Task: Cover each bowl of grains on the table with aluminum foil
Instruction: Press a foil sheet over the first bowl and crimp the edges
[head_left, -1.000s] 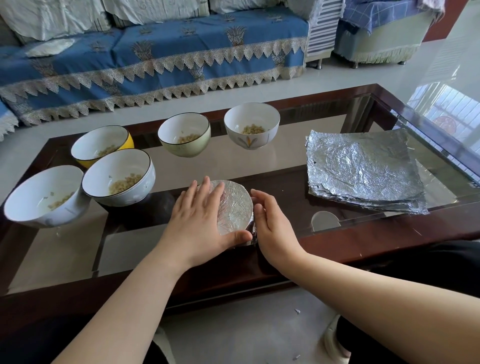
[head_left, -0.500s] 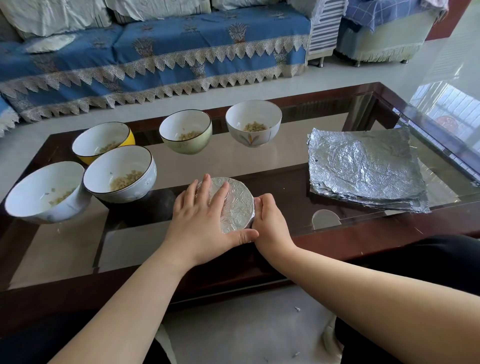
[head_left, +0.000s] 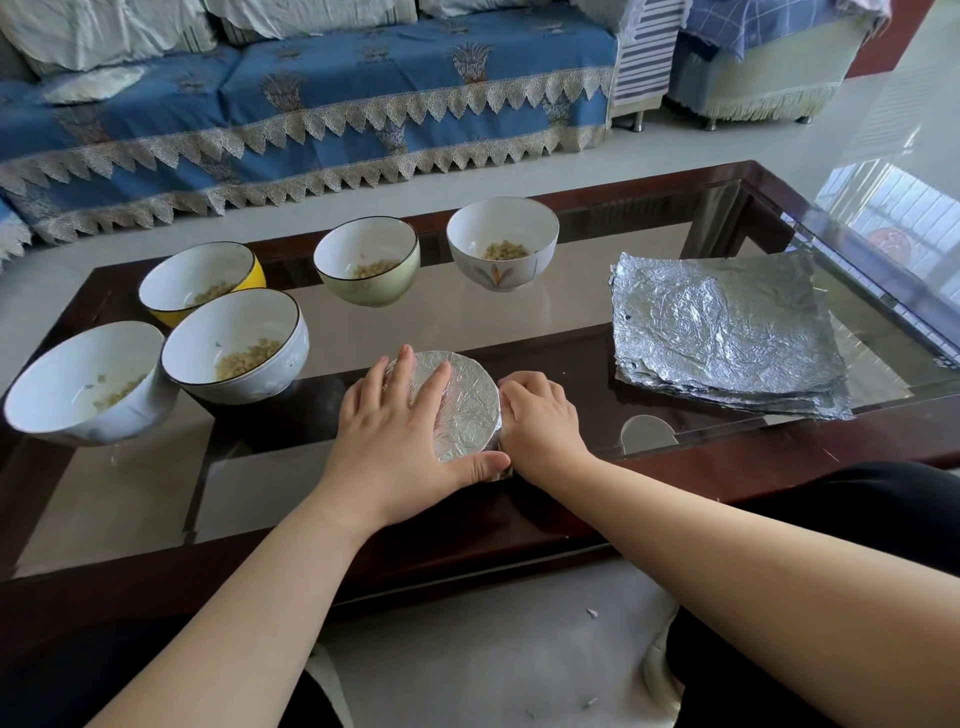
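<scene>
A foil-covered bowl (head_left: 465, 402) stands near the front of the glass table (head_left: 519, 332). My left hand (head_left: 395, 441) lies flat on the foil top, thumb along the near rim. Pressed against the bowl's right side, my right hand (head_left: 540, 415) has its fingers curled around the foil edge. Several uncovered bowls hold grains: a white one (head_left: 83, 382) at far left, a dark-rimmed white one (head_left: 236, 345), a yellow one (head_left: 200, 280), a pale green one (head_left: 368, 260) and a flower-painted white one (head_left: 503, 241). A stack of crinkled foil sheets (head_left: 727, 332) lies at right.
The table has a dark wooden frame (head_left: 779, 457) with glass panels. A blue-covered sofa (head_left: 311, 104) runs behind it across a strip of pale floor. My dark-clothed knees sit at the table's near edge. Small foil scraps lie on the floor.
My right hand has moved in from beside the bowl and its fingers have curled against the foil at the bowl's right side. My left hand stays flat on top.
</scene>
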